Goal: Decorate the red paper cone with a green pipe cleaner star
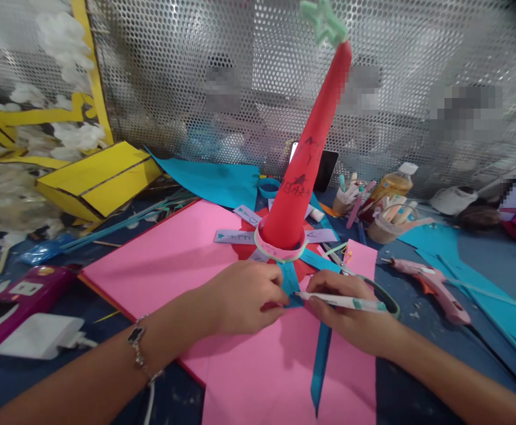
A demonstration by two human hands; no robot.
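Over pink paper (152,260), your right hand (359,324) clamps one pen (340,300) between its fingers, tip at a blue strip (290,276); whether your left hand (242,298) pinches that strip in its fingers, I cannot tell. Just beyond stands one red, black-lettered cone (291,200), one green star (337,29) atop. Rightward: two cups (382,231), one glue gun (439,286).

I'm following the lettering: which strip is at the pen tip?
The blue strip from the pink ring to the left hand; others lie farther from the pen tip.
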